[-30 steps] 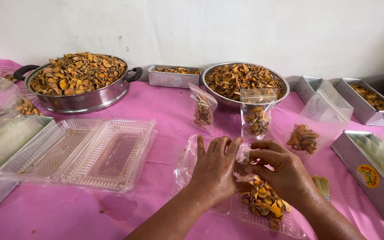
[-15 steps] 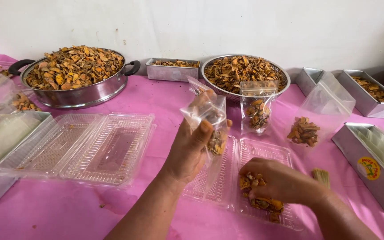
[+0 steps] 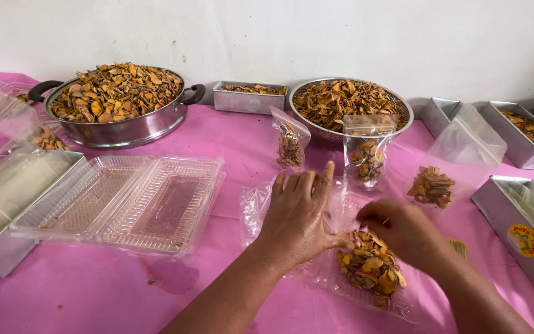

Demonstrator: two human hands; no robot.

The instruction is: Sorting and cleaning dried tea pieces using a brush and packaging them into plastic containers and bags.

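— What were the hands on?

— A clear ribbed plastic tray (image 3: 366,291) lay on the pink tablecloth (image 3: 94,291) just in front of the person, with one heap of orange-brown dried chips (image 3: 371,267) in it. The left hand (image 3: 298,213) lay flat on the tray's far half, fingers spread wide and holding nothing. The right hand (image 3: 403,229) hovered at the heap with its fingertips pinched together (I could not tell whether a chip sat between them).

— And around that?

— Three small clear bags of chips stood behind: one (image 3: 290,139) leaning, one (image 3: 366,151) upright, one (image 3: 449,167) sagging open to the right. To the left lay an open hinged clear container (image 3: 131,195), its two halves ribbed and shiny.

— How many vessels of chips?

— A handled steel pot (image 3: 118,105) and a mesh steel bowl (image 3: 350,102), both heaped, with one small rectangular tin (image 3: 248,98) between them. Two more tins (image 3: 520,133) stood at the right, beside a further vessel that was cut off by the edge.

— Anything unclear?

— A metal box (image 3: 520,232) at the right and another (image 3: 7,216) at the left held pale stacked sheets, hard to make out. More bags at the far left were cropped.
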